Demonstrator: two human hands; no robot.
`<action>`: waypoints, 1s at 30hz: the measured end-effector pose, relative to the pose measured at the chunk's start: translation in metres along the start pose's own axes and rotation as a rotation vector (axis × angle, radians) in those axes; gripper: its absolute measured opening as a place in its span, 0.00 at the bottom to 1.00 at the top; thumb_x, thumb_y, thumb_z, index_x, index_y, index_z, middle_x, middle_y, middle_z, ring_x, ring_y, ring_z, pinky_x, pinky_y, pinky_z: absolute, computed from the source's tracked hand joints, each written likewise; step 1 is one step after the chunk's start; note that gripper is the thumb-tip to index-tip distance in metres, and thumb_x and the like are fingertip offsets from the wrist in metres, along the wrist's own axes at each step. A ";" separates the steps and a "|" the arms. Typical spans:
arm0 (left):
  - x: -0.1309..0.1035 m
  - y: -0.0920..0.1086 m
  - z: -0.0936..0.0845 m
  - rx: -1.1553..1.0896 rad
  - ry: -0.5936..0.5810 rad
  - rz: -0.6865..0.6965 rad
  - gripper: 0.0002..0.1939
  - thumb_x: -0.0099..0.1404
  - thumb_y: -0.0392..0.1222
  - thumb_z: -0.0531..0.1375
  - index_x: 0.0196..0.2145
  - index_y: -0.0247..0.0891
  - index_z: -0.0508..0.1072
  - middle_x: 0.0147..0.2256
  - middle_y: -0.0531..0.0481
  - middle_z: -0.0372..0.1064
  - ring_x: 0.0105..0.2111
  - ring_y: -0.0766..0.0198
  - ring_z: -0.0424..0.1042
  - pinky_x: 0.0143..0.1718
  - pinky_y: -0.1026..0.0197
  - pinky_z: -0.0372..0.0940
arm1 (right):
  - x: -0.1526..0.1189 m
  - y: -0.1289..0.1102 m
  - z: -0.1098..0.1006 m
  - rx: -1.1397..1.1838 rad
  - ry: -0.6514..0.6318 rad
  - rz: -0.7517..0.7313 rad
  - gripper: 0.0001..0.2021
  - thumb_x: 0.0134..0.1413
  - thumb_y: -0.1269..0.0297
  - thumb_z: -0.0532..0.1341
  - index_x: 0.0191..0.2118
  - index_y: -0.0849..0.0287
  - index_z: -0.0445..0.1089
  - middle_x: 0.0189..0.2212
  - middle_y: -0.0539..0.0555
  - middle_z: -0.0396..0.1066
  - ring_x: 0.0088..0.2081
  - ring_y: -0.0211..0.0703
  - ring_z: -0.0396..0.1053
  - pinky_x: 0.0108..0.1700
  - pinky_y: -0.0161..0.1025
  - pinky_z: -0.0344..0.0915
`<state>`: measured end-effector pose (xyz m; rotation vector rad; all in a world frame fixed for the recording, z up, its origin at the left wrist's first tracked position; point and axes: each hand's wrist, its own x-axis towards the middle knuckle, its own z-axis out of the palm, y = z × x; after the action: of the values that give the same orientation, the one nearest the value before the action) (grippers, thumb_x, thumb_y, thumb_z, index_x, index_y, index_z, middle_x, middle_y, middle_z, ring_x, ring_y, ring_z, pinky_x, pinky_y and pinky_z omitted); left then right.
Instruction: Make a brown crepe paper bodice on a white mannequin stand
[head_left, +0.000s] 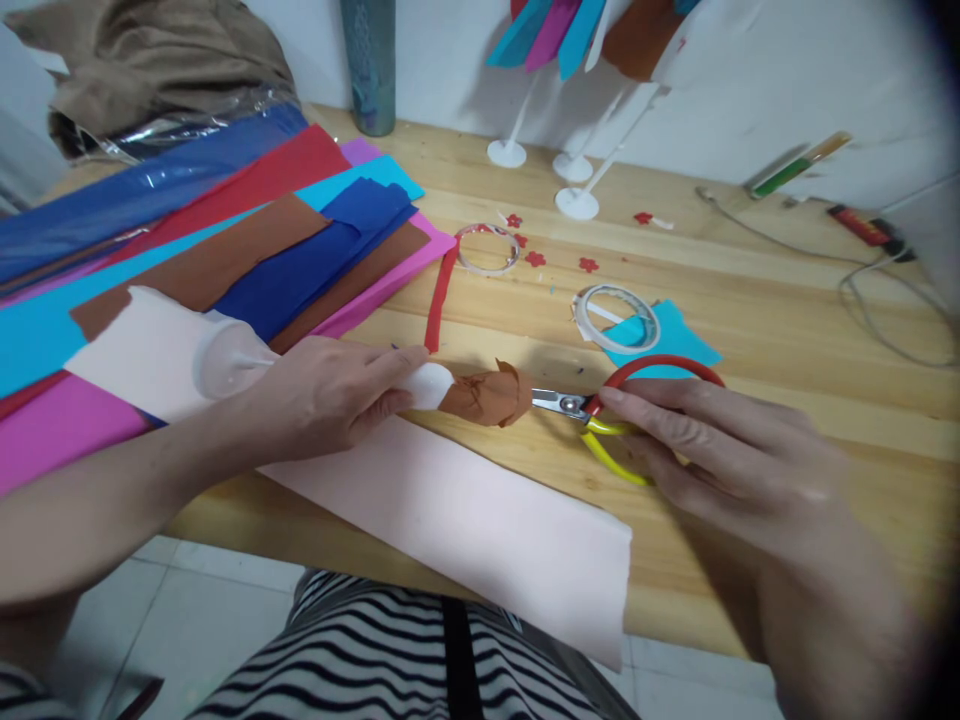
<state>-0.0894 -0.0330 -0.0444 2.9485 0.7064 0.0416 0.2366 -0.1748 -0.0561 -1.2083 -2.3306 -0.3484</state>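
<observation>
My left hand [337, 395] is closed round a small paper figure with a white body and a round end wrapped in crinkled brown paper [484, 395]. A round, whitish stand base [225, 360] shows behind that hand, and its stem runs toward the fingers. In my right hand [720, 450] are scissors [574, 404] with one red and one yellow handle. Their blades point left and meet the brown paper's edge; the tips are hidden by it. Beneath the figure, a long pale pink paper strip [480, 530] lies across the table's front edge.
Coloured paper sheets [277, 250] are heaped at the left. Tape rolls [616, 318], a blue paper scrap [679, 335], a red strip [442, 295] and several red paper flowers [535, 259] lie on the table. Behind stand white stands [577, 203] and a dark bottle [371, 70]. A cable [795, 245] lies right.
</observation>
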 end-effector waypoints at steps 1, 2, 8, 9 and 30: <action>0.000 0.000 0.000 -0.007 -0.018 0.001 0.19 0.75 0.43 0.48 0.58 0.41 0.69 0.44 0.47 0.79 0.38 0.59 0.77 0.36 0.62 0.63 | 0.000 0.000 0.000 -0.001 0.001 -0.006 0.40 0.58 0.81 0.65 0.72 0.48 0.56 0.40 0.58 0.80 0.36 0.48 0.79 0.31 0.43 0.76; 0.001 0.000 0.000 -0.015 -0.025 0.014 0.19 0.75 0.43 0.48 0.58 0.41 0.69 0.44 0.46 0.79 0.38 0.59 0.77 0.35 0.61 0.63 | 0.000 -0.001 0.000 0.002 -0.002 -0.004 0.39 0.58 0.80 0.65 0.72 0.48 0.57 0.40 0.57 0.80 0.36 0.48 0.80 0.31 0.43 0.77; 0.000 -0.004 0.006 -0.068 0.003 0.041 0.19 0.75 0.42 0.49 0.59 0.40 0.68 0.44 0.47 0.78 0.39 0.60 0.77 0.37 0.62 0.63 | 0.001 -0.003 0.000 0.039 -0.005 0.020 0.35 0.62 0.76 0.64 0.71 0.47 0.58 0.41 0.56 0.80 0.38 0.46 0.80 0.35 0.42 0.79; 0.000 -0.004 0.007 -0.069 0.007 0.032 0.19 0.75 0.43 0.49 0.59 0.40 0.68 0.44 0.47 0.78 0.39 0.59 0.77 0.37 0.61 0.63 | 0.001 -0.003 0.000 0.045 0.006 0.021 0.35 0.61 0.76 0.65 0.70 0.47 0.59 0.42 0.56 0.80 0.38 0.45 0.80 0.36 0.41 0.79; 0.002 -0.002 0.000 -0.156 -0.083 -0.010 0.21 0.76 0.41 0.46 0.61 0.37 0.68 0.46 0.46 0.79 0.43 0.56 0.78 0.40 0.60 0.64 | -0.001 0.004 0.001 0.111 0.000 -0.005 0.35 0.59 0.77 0.66 0.70 0.50 0.61 0.42 0.60 0.79 0.38 0.47 0.80 0.38 0.43 0.79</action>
<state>-0.0887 -0.0302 -0.0449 2.7804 0.6735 -0.0256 0.2401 -0.1725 -0.0570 -1.1494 -2.3212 -0.2172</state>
